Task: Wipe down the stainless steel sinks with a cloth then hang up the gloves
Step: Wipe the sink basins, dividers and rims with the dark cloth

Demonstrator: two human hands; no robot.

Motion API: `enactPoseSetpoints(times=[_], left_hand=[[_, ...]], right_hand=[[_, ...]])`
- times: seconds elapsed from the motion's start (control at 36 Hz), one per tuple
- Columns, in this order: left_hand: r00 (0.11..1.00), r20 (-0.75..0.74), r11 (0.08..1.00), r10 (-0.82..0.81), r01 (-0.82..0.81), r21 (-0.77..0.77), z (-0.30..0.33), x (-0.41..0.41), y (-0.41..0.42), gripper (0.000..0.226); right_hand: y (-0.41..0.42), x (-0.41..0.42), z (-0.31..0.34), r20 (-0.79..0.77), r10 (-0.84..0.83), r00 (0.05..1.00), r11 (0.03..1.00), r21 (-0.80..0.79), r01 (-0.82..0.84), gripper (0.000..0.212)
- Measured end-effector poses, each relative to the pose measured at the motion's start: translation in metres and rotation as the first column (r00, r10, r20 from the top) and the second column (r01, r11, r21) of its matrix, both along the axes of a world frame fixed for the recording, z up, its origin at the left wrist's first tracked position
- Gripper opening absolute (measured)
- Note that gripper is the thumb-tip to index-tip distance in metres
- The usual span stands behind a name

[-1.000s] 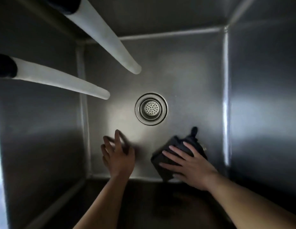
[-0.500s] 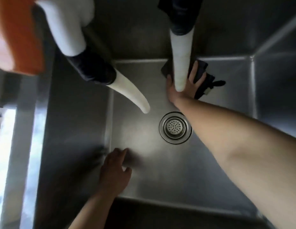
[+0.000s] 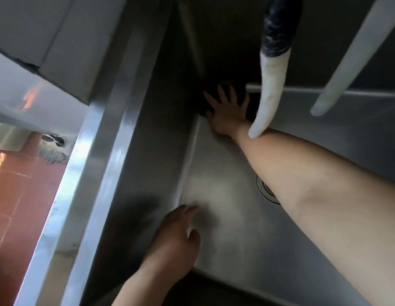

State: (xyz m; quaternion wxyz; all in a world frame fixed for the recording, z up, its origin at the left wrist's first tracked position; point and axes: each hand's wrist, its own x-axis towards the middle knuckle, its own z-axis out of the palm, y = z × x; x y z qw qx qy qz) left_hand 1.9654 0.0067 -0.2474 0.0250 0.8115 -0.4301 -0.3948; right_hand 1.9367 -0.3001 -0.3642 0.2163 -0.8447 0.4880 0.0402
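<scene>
I look down into a deep stainless steel sink (image 3: 216, 195). My right hand (image 3: 227, 111) reaches into the far left corner, fingers spread, pressing a dark cloth (image 3: 250, 107) against the steel; only dark edges of the cloth show around the hand. My left hand (image 3: 176, 235) rests on the sink floor near the left wall, fingers loosely apart, holding nothing. The drain (image 3: 266, 191) is mostly hidden behind my right forearm.
Two white spouts hang over the sink: one with a dark upper sleeve (image 3: 267, 102) touches my right forearm, the other (image 3: 346, 62) is at the top right. The sink's broad left rim (image 3: 81, 195) borders a red tiled floor (image 3: 20, 191).
My right hand has slid the cloth from the back wall behind the spout leftward into the far left corner. The view has swung left. My left hand stays on the sink floor.
</scene>
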Motion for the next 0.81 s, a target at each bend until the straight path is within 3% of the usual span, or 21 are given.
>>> enactPoseSetpoints(times=[0.11,0.36,0.5,0.69,0.81], left_hand=[[0.998,-0.034,0.997,0.045,-0.042,0.060,-0.005,0.004,0.008,0.056],[0.994,-0.034,0.994,0.103,-0.104,-0.013,-0.007,0.004,0.000,0.055],[0.992,-0.049,0.993,0.117,-0.117,0.006,-0.008,0.006,-0.006,0.055],[0.990,-0.087,0.994,0.112,-0.112,0.001,-0.005,0.005,-0.013,0.055],[0.985,-0.109,0.991,0.130,-0.130,0.010,-0.003,0.007,-0.019,0.058]], right_hand=[[-0.013,0.012,-0.003,0.113,-0.016,0.994,0.998,0.054,0.010,0.070],[-0.037,-0.013,-0.005,-0.060,0.139,0.989,0.988,-0.056,-0.142,0.081],[-0.029,-0.057,0.000,0.010,0.011,1.000,0.996,-0.084,-0.010,0.078],[0.001,-0.129,0.005,-0.092,-0.283,0.955,0.958,-0.072,0.277,0.079],[0.052,-0.122,0.001,-0.041,-0.236,0.971,0.969,-0.088,0.232,0.075]])
